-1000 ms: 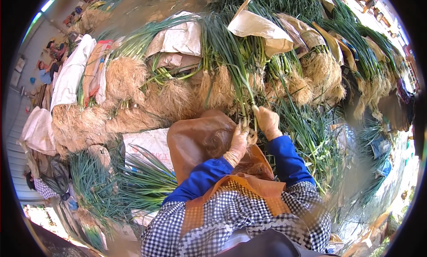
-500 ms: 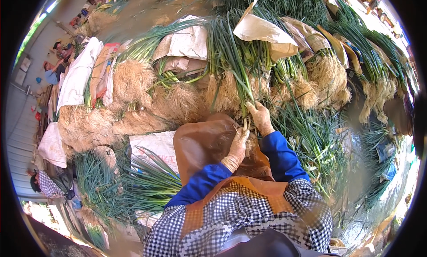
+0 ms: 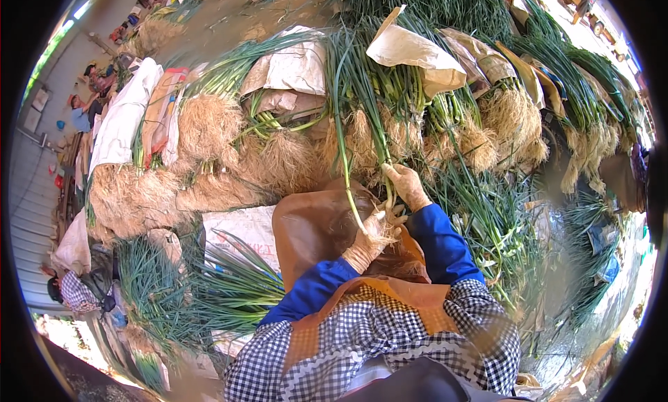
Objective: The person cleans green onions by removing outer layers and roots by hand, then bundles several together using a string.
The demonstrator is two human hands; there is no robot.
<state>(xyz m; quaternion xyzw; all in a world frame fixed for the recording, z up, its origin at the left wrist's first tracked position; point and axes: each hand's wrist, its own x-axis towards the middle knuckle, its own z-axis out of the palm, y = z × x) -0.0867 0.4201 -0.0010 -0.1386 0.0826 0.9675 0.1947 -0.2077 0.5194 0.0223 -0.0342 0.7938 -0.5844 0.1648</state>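
Observation:
In pale gloves, both hands work above a brown apron over my lap. My left hand (image 3: pixel 374 236) is closed on the root end of a green onion (image 3: pixel 346 169); its white stem slants up and away to the left. My right hand (image 3: pixel 408 185) grips further green onions (image 3: pixel 379 134) by their lower stems, leaves pointing away from me. Thin pale roots show about the left fingers, partly hidden by them. Just beyond the hands stand bundles of green onions with tan root tufts (image 3: pixel 358 141).
Rooted bundles (image 3: pixel 209 127) line the far side, some under white sacking (image 3: pixel 299 68) and a paper sheet (image 3: pixel 414 54). Loose green onions lie right (image 3: pixel 480 221) and left (image 3: pixel 236 284) of me. Other people (image 3: pixel 80 290) sit at the far left.
One green onion has been parted leftward from those in my right hand, and my left hand has dropped slightly with its root end. The right hand has hardly moved.

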